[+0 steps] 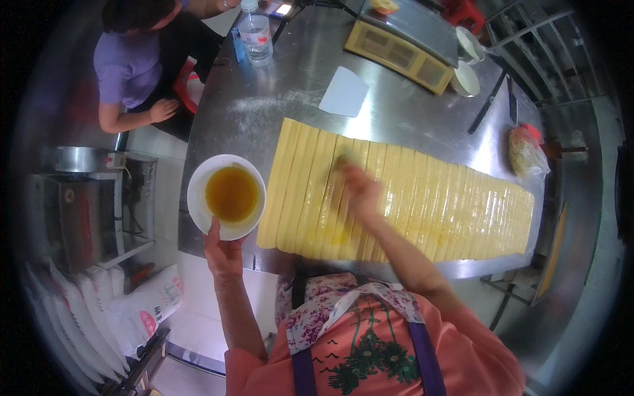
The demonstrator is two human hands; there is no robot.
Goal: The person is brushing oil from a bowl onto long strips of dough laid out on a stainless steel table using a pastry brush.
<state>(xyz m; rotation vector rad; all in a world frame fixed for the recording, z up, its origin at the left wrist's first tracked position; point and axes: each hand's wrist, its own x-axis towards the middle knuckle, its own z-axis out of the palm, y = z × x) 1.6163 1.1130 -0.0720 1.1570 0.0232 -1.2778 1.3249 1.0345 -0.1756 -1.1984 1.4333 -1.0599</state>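
Note:
My left hand (223, 249) grips a white bowl (194, 198) from below, its thumb over the near rim. Inside lies an amber-yellow liquid (231, 193), perhaps beaten egg or oil. A long row of yellow dough strips (456, 204) lies side by side across the steel table. Over the strips left of the middle is my right hand (360, 190), blurred by motion. Its fingers look closed, and a dark smear at their tips may be a brush, too blurred to name surely. Strips to the right are glossy; a wet yellow patch shows below the hand.
The metal table (290, 86) carries a pale flat scraper-like sheet (345, 92), a water bottle (255, 38), a wood-fronted box (396, 56), a small bowl (465, 80) and a filled plastic bag (527, 152). A person (132, 69) sits at the far left. White sacks (142, 307) stand lower left.

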